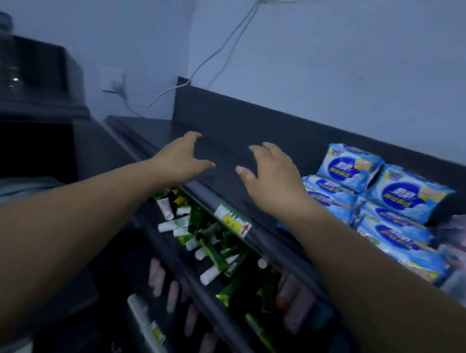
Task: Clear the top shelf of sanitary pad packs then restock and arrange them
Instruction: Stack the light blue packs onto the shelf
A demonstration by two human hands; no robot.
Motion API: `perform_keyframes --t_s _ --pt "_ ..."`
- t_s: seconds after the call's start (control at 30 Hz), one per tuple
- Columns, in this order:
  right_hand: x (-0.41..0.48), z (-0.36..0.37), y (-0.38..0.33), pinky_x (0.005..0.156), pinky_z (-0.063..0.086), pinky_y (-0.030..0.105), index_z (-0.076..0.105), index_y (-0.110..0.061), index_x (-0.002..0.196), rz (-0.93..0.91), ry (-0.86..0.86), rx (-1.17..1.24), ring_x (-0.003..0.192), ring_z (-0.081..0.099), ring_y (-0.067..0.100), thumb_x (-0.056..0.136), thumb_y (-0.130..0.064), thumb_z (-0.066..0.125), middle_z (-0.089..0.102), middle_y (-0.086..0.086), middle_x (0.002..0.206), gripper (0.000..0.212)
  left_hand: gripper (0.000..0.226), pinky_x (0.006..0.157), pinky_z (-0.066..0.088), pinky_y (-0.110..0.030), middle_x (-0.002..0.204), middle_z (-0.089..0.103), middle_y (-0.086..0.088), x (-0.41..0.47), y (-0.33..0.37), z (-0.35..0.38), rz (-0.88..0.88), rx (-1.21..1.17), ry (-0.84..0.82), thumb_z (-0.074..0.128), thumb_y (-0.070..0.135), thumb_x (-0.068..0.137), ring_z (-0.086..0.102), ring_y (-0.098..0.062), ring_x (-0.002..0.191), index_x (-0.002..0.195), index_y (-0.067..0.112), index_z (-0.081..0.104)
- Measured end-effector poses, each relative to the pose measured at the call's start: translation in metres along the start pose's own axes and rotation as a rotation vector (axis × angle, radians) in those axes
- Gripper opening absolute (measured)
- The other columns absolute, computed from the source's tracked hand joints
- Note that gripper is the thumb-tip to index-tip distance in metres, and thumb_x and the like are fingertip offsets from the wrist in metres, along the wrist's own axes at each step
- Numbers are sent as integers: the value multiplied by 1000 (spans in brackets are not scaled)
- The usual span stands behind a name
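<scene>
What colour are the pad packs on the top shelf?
Light blue with dark blue ovals, pad packs, seen in the head view.

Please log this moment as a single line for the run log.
left hand: open, empty, over shelf | right hand: open, empty, beside packs | shelf's left part bare | packs stacked at right

My left hand (179,158) and right hand (272,177) hover, fingers spread, over the top shelf (222,147); pad packs (379,202) stacked at my right; tubes (198,236) on the lower shelf (191,275) beneath
</scene>
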State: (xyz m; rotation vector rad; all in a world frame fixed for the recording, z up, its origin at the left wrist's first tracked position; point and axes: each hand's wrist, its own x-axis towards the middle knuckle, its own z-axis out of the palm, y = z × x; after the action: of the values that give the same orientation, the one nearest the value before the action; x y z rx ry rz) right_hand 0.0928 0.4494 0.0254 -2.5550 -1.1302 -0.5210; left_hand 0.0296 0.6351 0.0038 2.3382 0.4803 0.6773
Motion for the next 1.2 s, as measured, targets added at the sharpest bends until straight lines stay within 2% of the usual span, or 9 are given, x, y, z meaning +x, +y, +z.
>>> perform_keyframes --t_s 0.13,0.23,0.37,0.5,0.67,0.83,0.97,1.1,1.2 --pt "1 24 -32 118 21 42 30 -15 151 -59 -60 38 146 19 27 101 -44 44 22 10 159 60 76 95 40 -28 147 42 -7 -19 -31 -16 -39 -15 0 68 33 89 48 -23 127 150 18 25" --pt "3 53 -59 117 21 43 32 -14 150 -82 -87 79 146 20 28 100 -42 46 22 12 159 59 77 96 41 -28 136 48 -2 -31 -62 -27 -66 20 -9 69 33 86 51 -19 119 149 17 28" --pt "3 99 -96 118 20 41 34 -13 148 -74 -143 132 146 20 29 99 -41 48 21 12 159 59 73 106 38 -32 143 46 -8 -52 -112 -41 -77 102 -26 70 34 84 46 -22 129 145 14 35" --pt "-2 149 -127 117 24 43 37 -13 147 -73 -228 170 145 23 27 98 -43 48 23 11 159 58 78 105 34 -29 148 41 -11 -75 -166 -49 -136 209 -63 68 38 86 41 -24 133 149 15 29" --pt "-26 219 -146 117 24 44 33 -15 149 -51 -377 212 146 21 26 100 -43 45 20 8 160 58 79 110 32 -30 153 35 -9 -108 -233 -37 -256 176 -130 65 41 89 36 -23 138 151 15 25" --pt "-57 304 -148 115 27 45 36 -14 147 -16 -518 254 144 25 27 100 -39 46 23 8 159 54 77 106 31 -25 151 36 -11 -148 -297 3 -397 175 -198 64 42 89 39 -24 136 150 14 26" --pt "-93 377 -142 96 42 49 56 -4 121 0 -513 374 116 49 35 90 -34 53 53 16 127 43 76 107 31 -27 151 36 -12 -180 -350 50 -522 173 -272 62 42 90 37 -27 137 151 15 25" --pt "-131 461 -125 102 40 42 54 -6 130 27 -561 390 121 48 33 90 -28 60 52 15 133 46 73 101 36 -30 145 42 -13 -213 -403 113 -620 175 -312 62 41 90 43 -29 132 150 18 27" --pt "-169 531 -110 105 38 40 52 -6 133 34 -675 331 126 45 33 93 -30 57 49 15 138 46 68 88 42 -33 133 51 -16 -245 -445 171 -706 170 -372 64 38 89 51 -35 123 147 21 33"
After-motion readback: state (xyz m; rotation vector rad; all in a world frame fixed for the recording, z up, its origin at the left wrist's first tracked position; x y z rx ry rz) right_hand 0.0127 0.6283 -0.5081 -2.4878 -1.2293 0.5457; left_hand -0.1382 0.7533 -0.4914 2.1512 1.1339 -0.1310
